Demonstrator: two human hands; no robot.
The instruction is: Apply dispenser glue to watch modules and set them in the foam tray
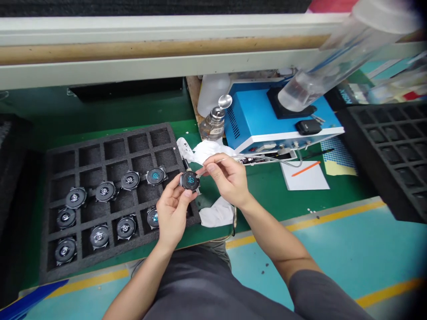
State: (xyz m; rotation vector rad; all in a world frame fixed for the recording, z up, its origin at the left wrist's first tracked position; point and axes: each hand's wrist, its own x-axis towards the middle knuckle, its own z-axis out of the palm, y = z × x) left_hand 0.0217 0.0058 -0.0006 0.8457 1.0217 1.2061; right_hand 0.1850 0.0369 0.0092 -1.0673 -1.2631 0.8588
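Observation:
My left hand (174, 212) grips a round black watch case (190, 180) without a strap, thumb and fingers around its edge. Its back, with a bluish sensor ring, faces up. In my right hand (230, 178) a thin light-coloured tool (202, 170) is pinched between thumb and fingers, its tip at the right edge of the watch case. A thin tube (256, 157) runs from near this hand toward the blue box. Left of my hands lies a dark foam tray (133, 153) with several similar watch cases, one of them partly hidden behind my left hand.
A blue box-shaped device (256, 115) stands behind, bearing a clear cylinder (330, 66). Beside it are a small glass bottle (211, 126) and white cloths (218, 213). An orange stick (306, 169) lies on white paper (305, 182). More dark trays (383, 151) sit at the right.

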